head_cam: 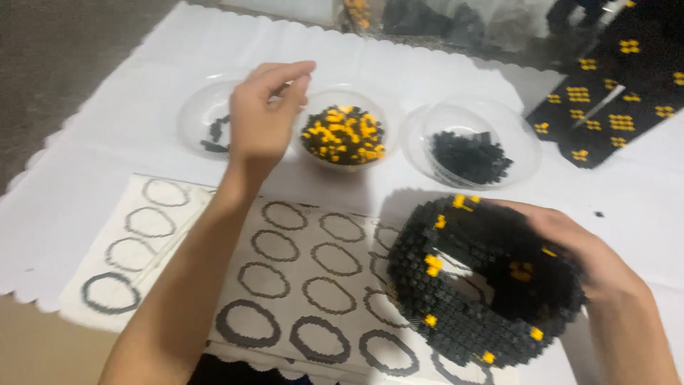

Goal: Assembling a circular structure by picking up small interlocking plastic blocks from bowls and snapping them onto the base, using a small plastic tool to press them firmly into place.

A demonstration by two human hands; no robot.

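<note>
White cloth on counter, ring-pattern sheet lower left. My right hand grasps black-and-yellow brick ring, lower right. My left hand, upper centre, fingertips pinched over bowl of black bricks; can't tell if piece held. Picking stage; placing brick needs ring steadied.

I see a black brick ring dotted with yellow studs, tilted on the printed sheet, and a clear bowl of black pieces behind.

The right hand grips a black brick ring while the left hand hovers over clear bowls.
</note>
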